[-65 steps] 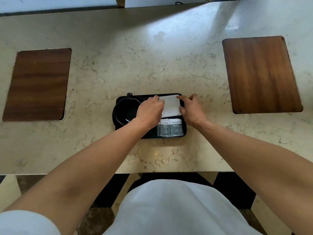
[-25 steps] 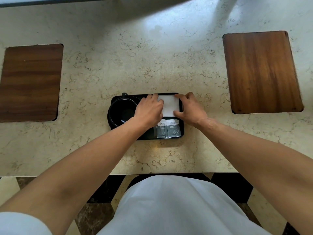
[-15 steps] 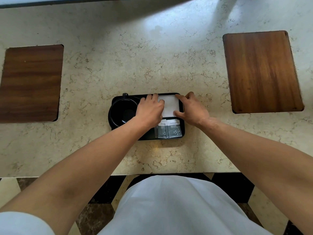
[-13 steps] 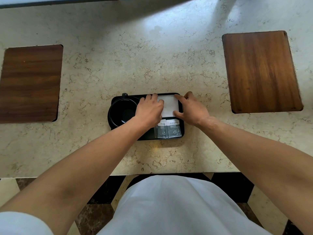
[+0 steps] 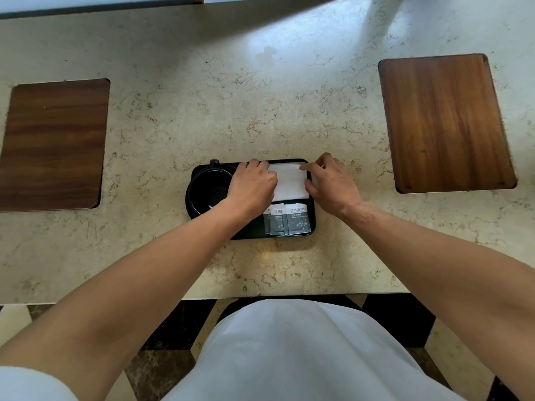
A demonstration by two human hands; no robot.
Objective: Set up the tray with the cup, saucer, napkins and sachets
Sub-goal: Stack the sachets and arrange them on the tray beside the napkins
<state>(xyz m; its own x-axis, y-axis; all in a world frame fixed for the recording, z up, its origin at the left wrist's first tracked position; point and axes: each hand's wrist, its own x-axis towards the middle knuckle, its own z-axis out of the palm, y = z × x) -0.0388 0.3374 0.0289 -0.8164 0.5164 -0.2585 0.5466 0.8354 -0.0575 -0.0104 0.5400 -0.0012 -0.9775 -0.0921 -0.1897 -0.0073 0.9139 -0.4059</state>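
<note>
Item: black tray (image 5: 313, 224), at centre of marble counter (image 5: 231, 96).
Contents: black cup (image 5: 210, 189) on saucer (image 5: 193, 208) at 9 o'clock; white napkins (image 5: 289, 182) at 1 o'clock; grey sachets (image 5: 289, 219) at 5 o'clock, overlapping.
Left hand (image 5: 253, 188): fingers extended flat, resting on the napkins' left edge, gripping nothing.
Right hand (image 5: 333, 183): loosely spread, fingertip and thumb touching the napkins' right edge.
Handling note: squaring appears underway; press lightly inward from both sides, keeping the stack within the rim and clear of the sachets.

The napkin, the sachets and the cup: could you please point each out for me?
napkin (image 5: 289, 183), head view, bare white middle.
sachets (image 5: 298, 219), head view, face of the rightmost packet.
cup (image 5: 210, 189), head view, dark inside.
</note>
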